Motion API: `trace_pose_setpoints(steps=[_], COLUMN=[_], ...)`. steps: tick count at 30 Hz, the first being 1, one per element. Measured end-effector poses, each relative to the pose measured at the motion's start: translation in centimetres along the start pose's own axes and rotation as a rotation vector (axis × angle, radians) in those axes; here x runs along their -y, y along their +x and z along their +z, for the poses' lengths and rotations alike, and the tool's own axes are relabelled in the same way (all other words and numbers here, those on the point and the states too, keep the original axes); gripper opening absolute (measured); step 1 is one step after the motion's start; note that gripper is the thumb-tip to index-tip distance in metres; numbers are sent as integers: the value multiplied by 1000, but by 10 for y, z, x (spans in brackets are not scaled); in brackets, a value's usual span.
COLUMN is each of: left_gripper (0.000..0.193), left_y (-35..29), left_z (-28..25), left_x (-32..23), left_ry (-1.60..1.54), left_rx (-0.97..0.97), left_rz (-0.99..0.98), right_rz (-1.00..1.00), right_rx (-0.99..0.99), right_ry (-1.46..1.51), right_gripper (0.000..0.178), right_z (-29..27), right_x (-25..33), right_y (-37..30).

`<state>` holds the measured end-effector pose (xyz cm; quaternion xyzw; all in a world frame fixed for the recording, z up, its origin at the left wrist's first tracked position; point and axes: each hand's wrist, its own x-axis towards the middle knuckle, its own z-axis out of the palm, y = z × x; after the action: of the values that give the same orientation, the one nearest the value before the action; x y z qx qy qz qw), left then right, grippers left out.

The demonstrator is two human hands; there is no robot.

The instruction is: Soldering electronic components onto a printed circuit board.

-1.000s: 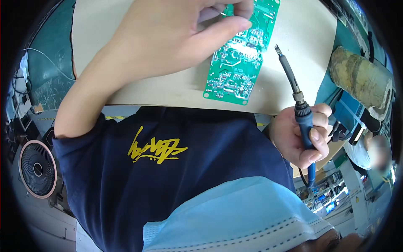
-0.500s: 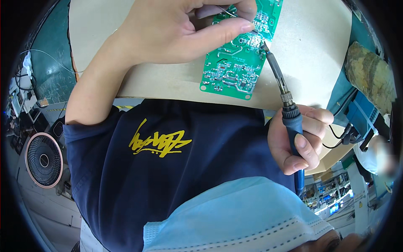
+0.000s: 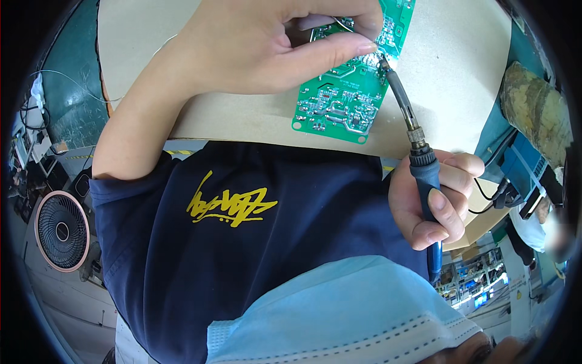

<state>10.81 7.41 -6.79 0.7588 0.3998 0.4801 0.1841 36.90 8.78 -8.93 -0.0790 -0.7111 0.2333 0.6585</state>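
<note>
A green circuit board [image 3: 339,109] lies on a sheet of brown cardboard [image 3: 242,118], its soldered side up. Over its upper part is my left hand [image 3: 285,51], thumb and fingers pinched on a thin solder wire [image 3: 344,24] that runs back past my wrist. The hand hides part of the board. My right hand [image 3: 433,200] is wrapped round the blue handle of a soldering iron [image 3: 400,94]. The iron's tip is at the board's right edge, close to my left thumb; whether it touches the wire I cannot tell.
Green bench top [image 3: 73,115] shows beyond the cardboard on both sides. At the right are a brown, stone-like object [image 3: 533,109] and a blue device [image 3: 524,161] with black cables. A round fan [image 3: 62,230] stands at the left. Another person [image 3: 527,227] is partly visible at far right.
The board has shifted slightly to the right, and both hands have moved a little right with it. My left fingertips now cover more of the spot beside the iron's tip.
</note>
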Motion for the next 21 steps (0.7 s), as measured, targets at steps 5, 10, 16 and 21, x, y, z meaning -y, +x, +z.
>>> trace_pose_setpoints(steps=[5, 10, 16, 21], left_gripper=[11, 11, 11, 11], left_y=[3, 2, -6, -5], left_z=[-5, 4, 0, 9], left_x=[-5, 6, 2, 13], left_ry=[165, -35, -97, -103], left_rx=[145, -31, -4, -71], left_rz=[-7, 51, -101, 39], right_rz=[-2, 2, 2, 12], right_rx=[0, 3, 4, 3], right_ry=[-33, -44, -44, -9], right_gripper=[44, 44, 43, 42], right_z=[0, 0, 0, 1], right_x=[0, 1, 1, 1], right_y=[0, 0, 0, 1])
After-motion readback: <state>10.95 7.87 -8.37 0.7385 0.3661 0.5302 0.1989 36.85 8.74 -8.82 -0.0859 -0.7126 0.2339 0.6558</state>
